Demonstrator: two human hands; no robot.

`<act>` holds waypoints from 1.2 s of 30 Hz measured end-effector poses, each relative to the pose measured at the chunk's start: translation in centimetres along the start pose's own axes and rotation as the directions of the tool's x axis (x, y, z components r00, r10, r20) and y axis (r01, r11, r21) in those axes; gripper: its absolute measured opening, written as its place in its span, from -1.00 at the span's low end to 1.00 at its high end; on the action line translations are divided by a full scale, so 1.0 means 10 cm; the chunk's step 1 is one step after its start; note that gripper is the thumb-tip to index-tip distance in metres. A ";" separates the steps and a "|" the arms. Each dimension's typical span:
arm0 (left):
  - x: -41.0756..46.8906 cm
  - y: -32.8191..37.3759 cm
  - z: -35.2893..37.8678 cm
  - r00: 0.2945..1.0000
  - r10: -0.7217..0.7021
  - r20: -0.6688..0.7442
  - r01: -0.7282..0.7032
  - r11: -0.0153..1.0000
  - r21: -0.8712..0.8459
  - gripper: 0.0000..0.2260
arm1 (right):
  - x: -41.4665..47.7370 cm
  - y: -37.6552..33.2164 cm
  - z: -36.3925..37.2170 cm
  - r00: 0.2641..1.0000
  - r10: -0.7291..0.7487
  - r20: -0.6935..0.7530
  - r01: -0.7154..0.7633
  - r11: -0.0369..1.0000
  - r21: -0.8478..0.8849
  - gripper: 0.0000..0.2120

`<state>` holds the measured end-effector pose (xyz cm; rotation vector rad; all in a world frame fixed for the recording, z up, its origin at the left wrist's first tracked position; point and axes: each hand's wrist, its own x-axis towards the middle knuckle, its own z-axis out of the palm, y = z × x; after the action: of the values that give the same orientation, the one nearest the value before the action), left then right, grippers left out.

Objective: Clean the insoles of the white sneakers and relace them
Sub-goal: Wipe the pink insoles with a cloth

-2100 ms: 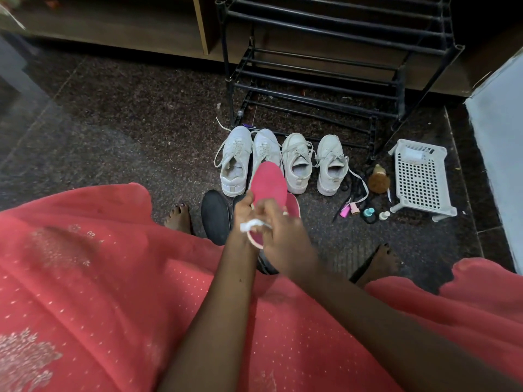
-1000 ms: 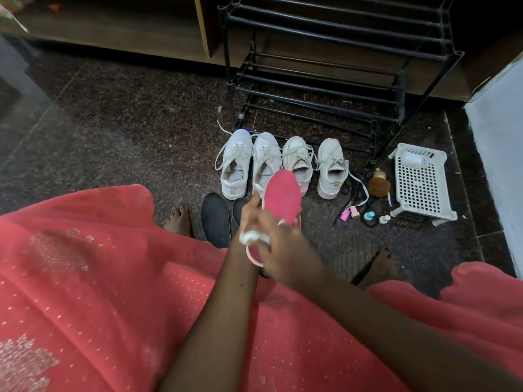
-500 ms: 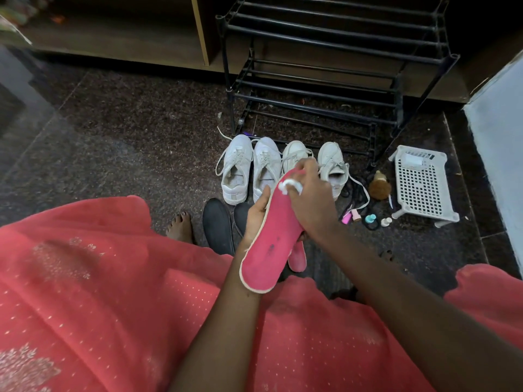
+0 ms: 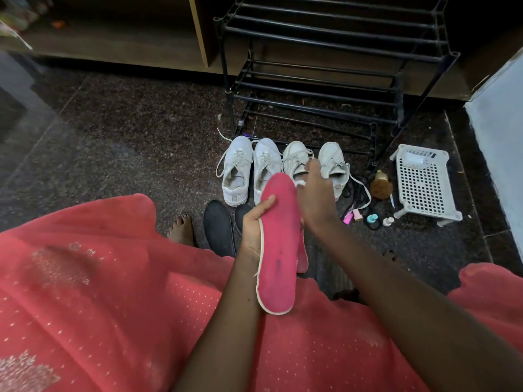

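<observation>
Seated on floor, red skirt (image 4: 113, 292) across lap. Pink insole (image 4: 278, 244) held up over lap, toe end pointing away, heel end nearest. Left hand (image 4: 254, 224) clamped on its left edge, thumb over the top face near the toe. Right hand (image 4: 314, 199) just beside the toe end, fingers curled around a small white wipe (image 4: 300, 183); only a scrap of it showing. Dark smudge (image 4: 278, 260) visible on the heel half of the insole.

Second pink insole (image 4: 302, 254) lying underneath, mostly hidden. Two dark insoles (image 4: 219, 229) on floor beside left foot. Four white sneakers (image 4: 237, 172) in a row ahead, in front of black rack (image 4: 325, 66); laces loose, at least one trailing on floor. Brush (image 4: 380, 186), small bottles (image 4: 372, 219) and white basket (image 4: 421, 185) to the right.

Step in hand, judged: wiping the insole, cleaning stage only; relacing not begun. Next move likely calls for bringing the wipe down to the smudge at the heel, left hand bracing against the flex of the soft foam.
</observation>
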<state>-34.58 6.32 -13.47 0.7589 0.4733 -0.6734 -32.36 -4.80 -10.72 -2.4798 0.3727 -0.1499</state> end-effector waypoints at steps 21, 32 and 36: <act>0.07 -0.13 0.08 0.995 0.046 -0.094 -0.055 0.994 -0.099 -0.74 | -0.46 -0.16 0.12 0.988 0.141 0.066 -0.150 0.972 0.179 -0.75; 0.55 -0.04 -0.25 0.865 0.121 -0.486 -0.116 0.992 0.039 -0.82 | -1.24 0.04 -0.16 0.958 -0.012 0.287 -0.085 0.943 0.322 -0.73; 0.71 -0.05 -0.02 0.912 0.092 -0.400 -0.139 0.986 -0.090 -0.78 | -0.72 0.45 -0.14 0.897 0.399 0.191 -0.442 0.802 0.402 -0.69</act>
<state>-29.99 3.53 -18.20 0.8077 0.8241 -0.3739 -40.57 -6.87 -12.36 -1.8969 0.7530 0.0692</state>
